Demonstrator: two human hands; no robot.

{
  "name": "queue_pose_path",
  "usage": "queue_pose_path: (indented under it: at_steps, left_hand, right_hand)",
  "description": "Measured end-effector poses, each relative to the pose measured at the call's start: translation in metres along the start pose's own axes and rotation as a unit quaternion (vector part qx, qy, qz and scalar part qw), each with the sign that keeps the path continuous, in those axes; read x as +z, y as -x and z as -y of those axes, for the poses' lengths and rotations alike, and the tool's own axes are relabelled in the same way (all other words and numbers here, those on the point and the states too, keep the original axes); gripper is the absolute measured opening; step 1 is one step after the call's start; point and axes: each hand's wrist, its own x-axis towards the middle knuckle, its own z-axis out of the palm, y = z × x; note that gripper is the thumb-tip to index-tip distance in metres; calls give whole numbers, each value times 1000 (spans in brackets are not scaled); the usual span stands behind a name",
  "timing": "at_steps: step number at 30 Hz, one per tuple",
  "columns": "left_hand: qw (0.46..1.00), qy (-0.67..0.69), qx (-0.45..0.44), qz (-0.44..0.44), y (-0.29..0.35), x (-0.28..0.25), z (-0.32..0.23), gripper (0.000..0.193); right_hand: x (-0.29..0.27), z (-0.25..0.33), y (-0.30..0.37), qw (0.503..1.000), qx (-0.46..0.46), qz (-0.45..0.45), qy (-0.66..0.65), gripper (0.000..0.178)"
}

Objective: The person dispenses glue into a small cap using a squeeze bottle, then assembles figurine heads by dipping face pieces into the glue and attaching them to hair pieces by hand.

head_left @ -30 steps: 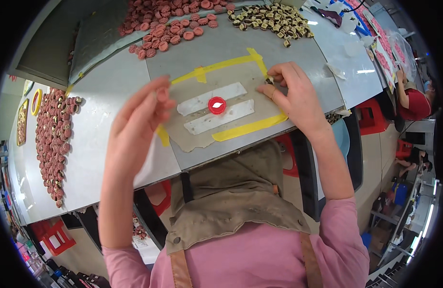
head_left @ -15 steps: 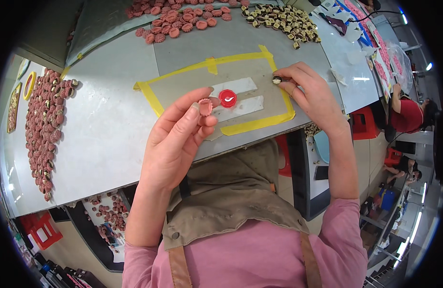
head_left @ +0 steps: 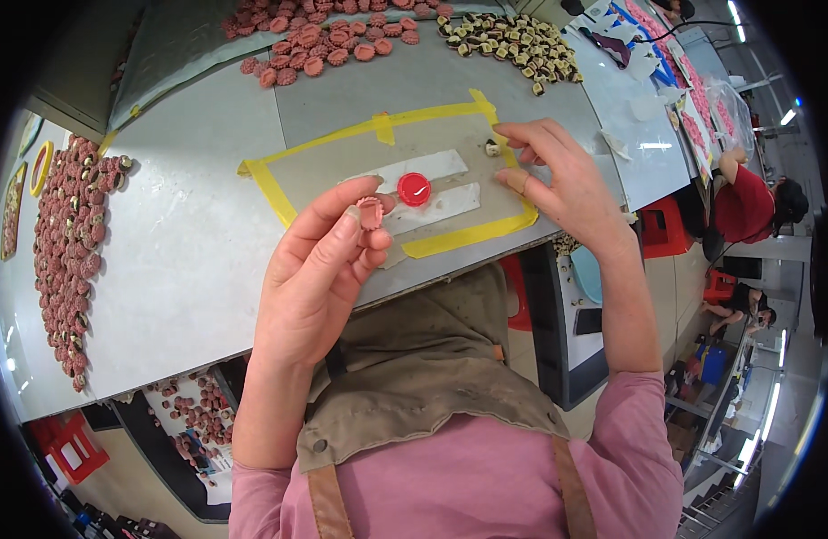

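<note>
Between the thumb and fingers of my left hand (head_left: 313, 260) is a small pink fluted cup-shaped piece (head_left: 370, 214), its hollow side showing. My right hand (head_left: 567, 184) is open, index finger and thumb spread apart. A small dark-and-cream piece (head_left: 492, 147) sits just beside those fingertips, not pinched between them. A small round red pot (head_left: 414, 189) with a glossy top stands between my hands, by two white strips (head_left: 450, 199) on the table.
Yellow tape (head_left: 472, 235) frames the work spot on the grey table (head_left: 189, 225). Pink fluted pieces (head_left: 338, 57) and dark-and-cream pieces (head_left: 513, 45) lie in piles at the back. Assembled-looking pink pieces (head_left: 68, 242) cover the far left. Another person in red (head_left: 746, 202) is at right.
My right index finger and thumb have parted, letting go of the dark-and-cream piece they pinched. My left hand still holds the pink piece. The whole view has shifted slightly.
</note>
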Motion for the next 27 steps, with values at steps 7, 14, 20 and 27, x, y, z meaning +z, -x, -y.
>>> queue_pose_path:
  at_steps: [7,14,20,27]
  left_hand:
    - [1000,-1,-4,-13,3,1,-2,36]
    - [1000,0,-1,-18,2,2,-4,35]
    - [1000,12,-4,-17,3,-1,-3,35]
    - [1000,8,-8,-24,3,-1,-4,35]
  right_hand:
    - [14,-6,-8,999,-13,-30,-19,21]
    - [14,0,-3,998,2,-50,-43,19]
    - [-2,3,-2,1000,-7,2,3,20]
    - [5,6,-10,970,-125,7,208,22]
